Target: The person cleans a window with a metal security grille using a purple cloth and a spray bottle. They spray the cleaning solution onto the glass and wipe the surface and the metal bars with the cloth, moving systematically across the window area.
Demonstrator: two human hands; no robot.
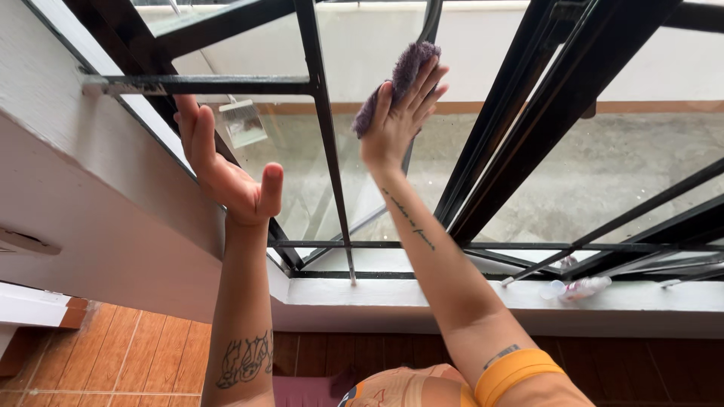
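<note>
Two bare arms reach up to a black-framed window — we see them from above, looking down along the wall. Our right hand is spread flat, fingers straight, and presses a purple cloth against the glass pane high up, just right of the vertical black bar. The cloth sits under the palm and fingertips and shows above and to the left of them; it is pinned by the flat hand rather than clenched in a fist. Our left hand is released and holds nothing: its palm lies against the left edge of the frame, where the frame meets the white wall, with the thumb sticking out to the right.

Through the glass, left of the vertical bar, we see a small pale scraper-like tool — whether it hangs outside or is mirrored in the pane we cannot tell. On the white sill, well to the right of both hands, a small clear bottle lies on its side. Below, at the near left, there is reddish-brown tiled floor.
</note>
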